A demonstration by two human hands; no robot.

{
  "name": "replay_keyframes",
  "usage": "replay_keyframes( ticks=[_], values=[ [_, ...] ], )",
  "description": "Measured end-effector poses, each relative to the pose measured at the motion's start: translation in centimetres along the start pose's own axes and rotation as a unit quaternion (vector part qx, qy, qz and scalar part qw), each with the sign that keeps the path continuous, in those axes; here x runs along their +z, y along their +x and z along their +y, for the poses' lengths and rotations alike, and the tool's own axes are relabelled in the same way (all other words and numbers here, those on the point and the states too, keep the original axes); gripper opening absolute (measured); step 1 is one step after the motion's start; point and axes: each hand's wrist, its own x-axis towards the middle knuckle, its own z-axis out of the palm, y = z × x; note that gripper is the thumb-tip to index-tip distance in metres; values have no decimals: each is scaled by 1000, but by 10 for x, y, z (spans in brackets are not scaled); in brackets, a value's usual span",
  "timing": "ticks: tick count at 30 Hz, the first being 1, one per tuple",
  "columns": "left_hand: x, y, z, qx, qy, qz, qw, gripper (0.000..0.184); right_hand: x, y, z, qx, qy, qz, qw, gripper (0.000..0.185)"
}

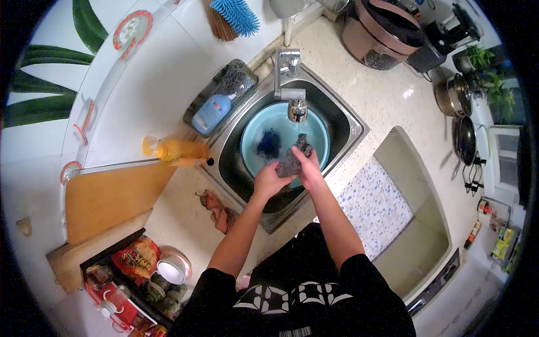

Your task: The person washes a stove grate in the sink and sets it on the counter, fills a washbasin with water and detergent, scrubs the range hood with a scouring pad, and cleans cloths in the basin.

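Both my hands are over a light blue basin that sits in the metal sink. My left hand grips one end of a bunched dark grey cloth. Around its other end are the fingers of my right hand, and a bit of the cloth sticks up above them. Whether it is a sock or a rag I cannot make out. In the basin's water lies a dark blue, cloth-like thing. The chrome faucet hangs over the basin's far side, just beyond my hands.
Left of the sink are a black wire rack with a blue bottle, a yellow-orange bottle and a reddish-brown rag. A rice cooker stands at the back right. A cutting board leans at left.
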Motion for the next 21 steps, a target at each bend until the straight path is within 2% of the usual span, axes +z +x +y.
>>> replay_keyframes(
  ticks=[3, 4, 7, 9, 13, 15, 16, 19, 21],
  values=[
    [-10, -12, 18, -25, 119, -24, 992, 54, 4, 14, 19, -52, -159, 36, 985, 53],
    [-11, -14, 17, -19, 129, -21, 991, 53, 5, 19, 19, -83, -241, 80, 964, 49],
    [-11, -25, 5, 0, 153, 4, 988, 51, -13, 51, 17, -158, -338, 121, 920, 47],
    [-7, -29, -21, 15, 161, 43, 986, 49, -30, 82, 15, -164, -361, 161, 904, 47],
    [-24, -37, -20, -50, -4, 30, 998, 42, -35, 92, 4, -161, -400, 83, 899, 55],
    [-19, -32, -28, -59, -98, 60, 992, 39, -33, 90, 7, -203, -493, 118, 838, 60],
    [-20, -31, -29, -52, -82, 75, 992, 37, -35, 91, 10, -223, -537, 137, 802, 62],
    [-35, -34, -24, -32, -44, 117, 992, 33, -45, 90, 13, -252, -586, 153, 754, 74],
    [-53, -36, -17, -20, -34, 144, 989, 30, -43, 87, 14, -244, -593, 134, 756, 81]
  ],
)
